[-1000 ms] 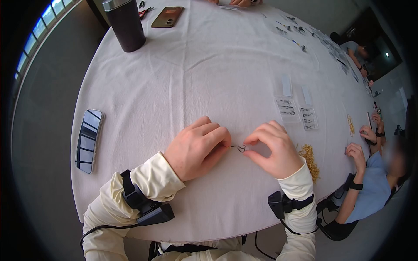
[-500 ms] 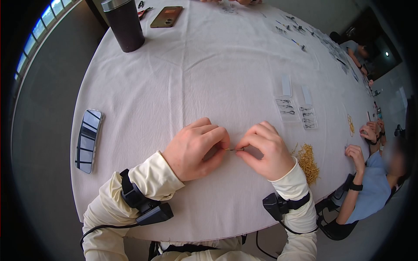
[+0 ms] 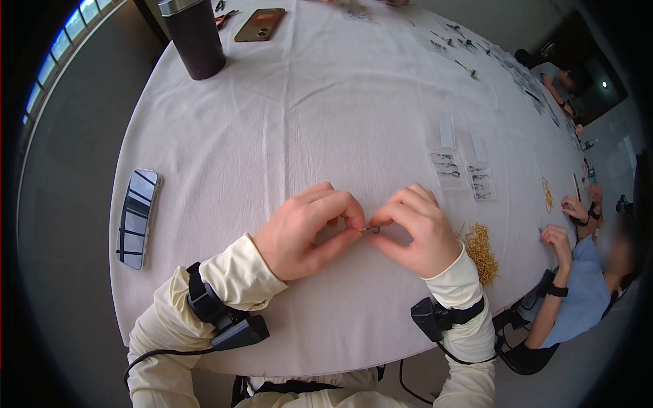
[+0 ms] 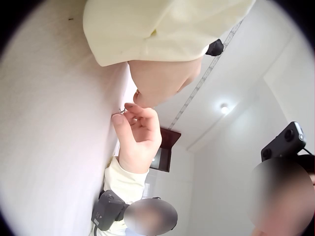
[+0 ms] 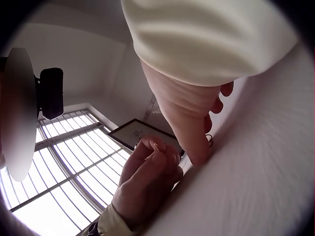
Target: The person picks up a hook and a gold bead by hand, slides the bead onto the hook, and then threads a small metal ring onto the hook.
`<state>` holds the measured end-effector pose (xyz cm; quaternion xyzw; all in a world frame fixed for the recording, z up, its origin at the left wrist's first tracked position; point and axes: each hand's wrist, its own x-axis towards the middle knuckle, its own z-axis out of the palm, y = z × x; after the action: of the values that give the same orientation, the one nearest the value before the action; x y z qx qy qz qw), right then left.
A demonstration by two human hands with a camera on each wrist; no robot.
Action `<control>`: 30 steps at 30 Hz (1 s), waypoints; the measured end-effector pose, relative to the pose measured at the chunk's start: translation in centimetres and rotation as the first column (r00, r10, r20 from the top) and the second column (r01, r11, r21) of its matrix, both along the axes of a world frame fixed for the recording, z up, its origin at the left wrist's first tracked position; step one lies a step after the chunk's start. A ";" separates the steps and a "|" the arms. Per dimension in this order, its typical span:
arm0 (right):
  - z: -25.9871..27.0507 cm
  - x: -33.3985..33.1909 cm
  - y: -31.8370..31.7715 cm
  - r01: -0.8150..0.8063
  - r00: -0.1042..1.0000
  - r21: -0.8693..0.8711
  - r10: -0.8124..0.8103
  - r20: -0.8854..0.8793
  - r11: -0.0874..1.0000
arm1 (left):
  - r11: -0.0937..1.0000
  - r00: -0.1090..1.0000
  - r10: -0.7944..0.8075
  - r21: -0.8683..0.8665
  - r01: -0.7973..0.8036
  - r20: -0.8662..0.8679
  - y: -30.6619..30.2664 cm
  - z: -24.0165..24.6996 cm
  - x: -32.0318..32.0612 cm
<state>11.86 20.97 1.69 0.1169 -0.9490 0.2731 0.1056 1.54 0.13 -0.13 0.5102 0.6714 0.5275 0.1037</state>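
A small dark treble fishhook with a gold-coloured end lies between my two hands, close over the white tablecloth. My left hand pinches the gold-coloured end between thumb and index finger. From the other side, the thumb and index fingertip of my right hand hold the hook by its bends. Dark curved prongs of the fishhook show beside the right fingers in the right wrist view. In the left wrist view, the right hand has the hook between its fingertips.
A heap of thin gold-coloured pieces lies right of my right hand. Beyond it are two clear plastic boxes with small dark metal parts. A phone lies left; a dark tumbler stands farther back. Another person's hand rests at right.
My right hand moved left to the hook and closed its fingertips over it, then shifted slightly so a bend shows again. My left hand stayed nearly in place, keeping its pinch.
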 end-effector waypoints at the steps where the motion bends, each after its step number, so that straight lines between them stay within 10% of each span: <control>1: -0.3 -0.1 0.0 0.005 0.999 0.032 -0.003 -0.046 0.999 | 1.000 0.999 0.003 -0.017 -0.002 0.034 0.0 0.2 0.1; 30: 0.1 0.2 1.1 0.077 0.994 -0.125 -0.066 0.087 0.989 | 0.979 0.982 0.176 -0.118 -0.167 0.068 0.1 -0.1 0.4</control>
<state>12.06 22.12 1.78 0.0644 -0.9367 0.3340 0.0832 1.93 0.23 -0.18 0.4227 0.7368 0.5157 0.1122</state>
